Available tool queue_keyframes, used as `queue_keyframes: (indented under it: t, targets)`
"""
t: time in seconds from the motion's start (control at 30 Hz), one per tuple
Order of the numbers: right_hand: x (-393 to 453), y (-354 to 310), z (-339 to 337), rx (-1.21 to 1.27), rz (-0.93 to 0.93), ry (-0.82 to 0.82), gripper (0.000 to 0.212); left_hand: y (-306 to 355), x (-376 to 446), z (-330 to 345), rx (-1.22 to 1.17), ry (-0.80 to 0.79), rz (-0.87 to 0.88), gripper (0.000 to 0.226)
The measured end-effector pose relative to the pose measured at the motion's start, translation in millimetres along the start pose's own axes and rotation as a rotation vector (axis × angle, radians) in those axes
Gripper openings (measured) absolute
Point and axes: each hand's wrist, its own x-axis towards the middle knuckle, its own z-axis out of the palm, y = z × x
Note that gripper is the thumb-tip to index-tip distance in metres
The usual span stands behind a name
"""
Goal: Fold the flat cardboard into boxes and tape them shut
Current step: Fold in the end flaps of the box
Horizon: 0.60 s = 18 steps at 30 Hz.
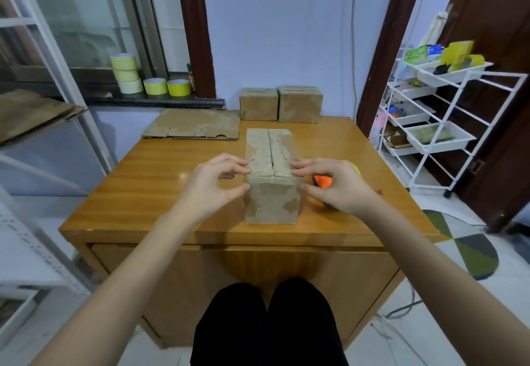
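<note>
Both hands clamp the folded cardboard box (271, 176) near the bench's (160, 182) front edge: left hand (213, 186) pinching its left top corner, right hand (334, 185) its right. Press both flaps level, seam closed, before reaching for tape.

I count three folded brown cardboard boxes (270, 173) on the wooden table (160, 182), one flat cardboard sheet (195, 124), five yellow tape rolls (155, 86) behind it.

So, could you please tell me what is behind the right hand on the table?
Behind the right hand an orange and yellow object sits on the wooden table, beside the brown cardboard box. The hand covers most of it, so I cannot identify it.
</note>
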Motion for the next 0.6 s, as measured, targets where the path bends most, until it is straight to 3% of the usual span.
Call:
queue_keyframes:
  t: [0.23,0.43,0.53,0.6]
  targets:
    - [3.4,1.8,3.8,0.026,-0.024,0.066,0.024,2.5,2.0,5.6,0.01,0.073,-0.005,0.004]
    - [2.3,2.4,5.0,0.056,-0.009,0.058,0.018,4.0,0.6,2.0,0.042,0.019,0.0,0.015]
    - [2.7,1.2,8.3,0.027,-0.015,0.116,0.012,-0.3,-3.8,0.6,-0.005,-0.039,-0.003,0.033]
    - [4.5,2.0,11.4,-0.018,-0.029,0.135,0.01,-3.8,-4.3,2.5,0.026,-0.035,0.006,0.031]
